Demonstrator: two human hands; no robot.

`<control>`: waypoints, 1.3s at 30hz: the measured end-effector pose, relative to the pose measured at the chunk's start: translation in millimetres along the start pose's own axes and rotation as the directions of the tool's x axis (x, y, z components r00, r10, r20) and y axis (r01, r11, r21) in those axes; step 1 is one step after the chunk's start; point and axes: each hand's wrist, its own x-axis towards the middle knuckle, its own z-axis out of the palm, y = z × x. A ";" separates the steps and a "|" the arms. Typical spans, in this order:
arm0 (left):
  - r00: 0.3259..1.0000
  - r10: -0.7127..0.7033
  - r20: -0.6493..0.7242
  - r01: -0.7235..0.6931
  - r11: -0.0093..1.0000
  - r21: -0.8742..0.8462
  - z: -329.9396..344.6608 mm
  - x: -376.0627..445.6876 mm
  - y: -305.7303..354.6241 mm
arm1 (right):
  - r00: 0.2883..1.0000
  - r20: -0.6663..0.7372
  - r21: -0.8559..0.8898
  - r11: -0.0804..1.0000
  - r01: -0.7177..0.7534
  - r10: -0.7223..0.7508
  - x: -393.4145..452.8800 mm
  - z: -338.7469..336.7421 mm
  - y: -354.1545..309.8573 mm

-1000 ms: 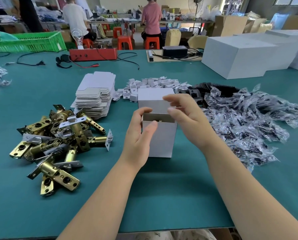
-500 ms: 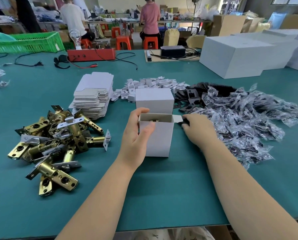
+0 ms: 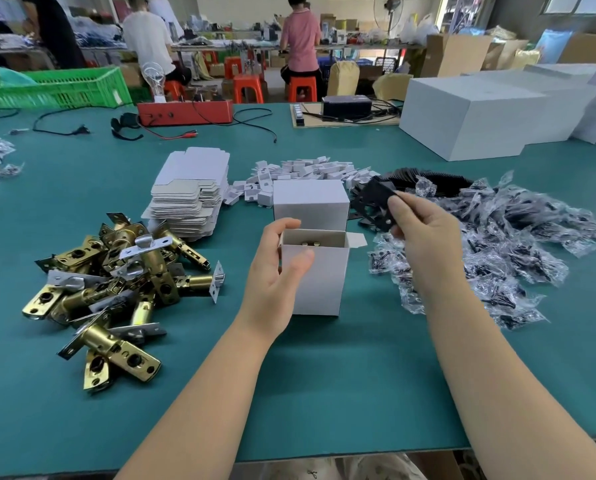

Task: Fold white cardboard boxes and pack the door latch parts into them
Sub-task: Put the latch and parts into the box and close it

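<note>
A small white cardboard box (image 3: pixel 320 278) stands upright on the green table, its lid flap raised behind it. A brass latch part shows inside at the bottom. My left hand (image 3: pixel 275 275) grips the box's left side, thumb on the front face. My right hand (image 3: pixel 424 233) is raised to the right of the box and pinches a black plate (image 3: pixel 376 202) between thumb and fingers. A heap of brass door latches (image 3: pixel 116 285) lies to the left.
A stack of flat box blanks (image 3: pixel 189 195) sits behind the latches. Small white cardboard inserts (image 3: pixel 300 174) lie behind the box. Bagged black screws (image 3: pixel 497 251) and black plates (image 3: pixel 428 181) spread to the right. Large white boxes (image 3: pixel 469 116) stand far right.
My right hand went down to the black plates beside the box, then lifted with one plate pinched in it. My left hand kept its grip on the box.
</note>
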 end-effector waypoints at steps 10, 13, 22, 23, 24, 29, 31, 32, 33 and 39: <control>1.000 -0.016 -0.024 0.016 0.999 -0.032 1.6 -1.2 4.5 | 0.947 0.310 -0.143 0.982 0.127 -0.077 -21.5 24.2 -35.3; 0.996 -0.038 -0.076 0.038 0.999 -0.006 1.6 -0.6 7.5 | 0.951 0.307 -0.079 0.994 0.070 -0.042 -21.9 27.4 -34.8; 0.977 -0.171 -0.129 0.149 0.975 -0.165 -2.5 4.5 14.6 | 0.829 0.556 0.039 0.998 0.046 -0.060 -23.8 27.4 -45.8; 0.975 -0.195 -0.110 0.172 0.966 -0.191 -2.8 4.6 15.4 | 0.782 0.622 0.065 0.998 -0.003 -0.038 -22.1 23.3 -49.2; 0.974 -0.206 -0.093 0.184 0.962 -0.203 -3.0 4.8 15.7 | 0.736 0.676 0.072 0.997 -0.042 -0.018 -20.4 20.7 -51.5; 0.977 -0.205 -0.065 0.188 0.960 -0.208 -4.6 5.3 16.0 | 0.667 0.740 -0.123 0.958 0.259 -0.085 -17.4 29.0 -59.3; 0.979 -0.186 -0.077 0.170 0.968 -0.185 -3.9 4.9 15.8 | 0.649 0.748 -0.178 0.900 0.399 -0.140 -14.3 29.9 -63.1; 0.981 -0.175 -0.080 0.159 0.972 -0.174 -3.0 4.8 15.8 | 0.649 0.745 -0.185 0.887 0.424 -0.155 -12.6 29.4 -64.3; 0.982 -0.169 -0.079 0.153 0.972 -0.177 -2.6 5.0 15.6 | 0.652 0.739 -0.185 0.877 0.443 -0.173 -10.7 28.4 -64.5; 0.982 -0.182 0.043 0.187 0.944 -0.272 -12.0 4.8 10.3 | 0.738 0.647 -0.171 0.906 0.388 -0.194 -4.1 22.4 -64.0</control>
